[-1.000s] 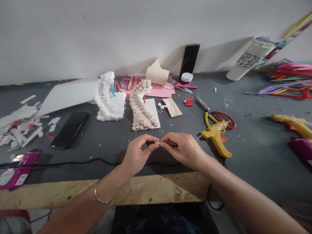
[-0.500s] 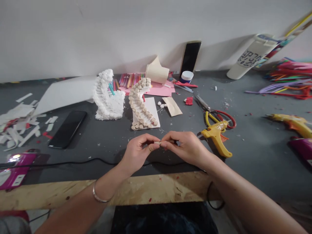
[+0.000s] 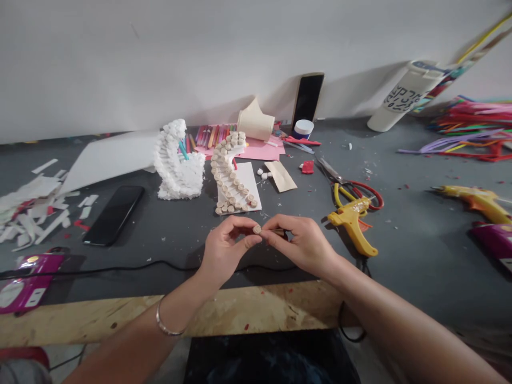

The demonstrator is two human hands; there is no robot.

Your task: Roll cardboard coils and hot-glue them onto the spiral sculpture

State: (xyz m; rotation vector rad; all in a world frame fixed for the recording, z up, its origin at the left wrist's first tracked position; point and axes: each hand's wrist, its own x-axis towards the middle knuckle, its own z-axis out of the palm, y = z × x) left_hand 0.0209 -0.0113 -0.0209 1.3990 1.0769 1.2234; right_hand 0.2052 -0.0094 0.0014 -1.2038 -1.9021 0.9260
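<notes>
Beige roll [image 3: 256, 229], face-on, previously edge-on

A black phone [image 3: 114, 216] lies flat on the grey tabletop [image 3: 420, 224], with a heap of white scraps [image 3: 30, 213] to its left and a large white sheet [image 3: 110, 160] behind it. Below the heap, a purple package [image 3: 34, 285] is cut off by the left edge of view. Near the wall [image 3: 224, 58], a second phone [image 3: 309, 98] stands upright behind a white-lidded jar [image 3: 303, 128]. Farther right are a white tumbler [image 3: 404, 96] with dark lettering and a loose bundle of colourful craft stems [image 3: 472, 120]. Short coloured sticks [image 3: 212, 135] lie beside pink paper [image 3: 270, 152].
</notes>
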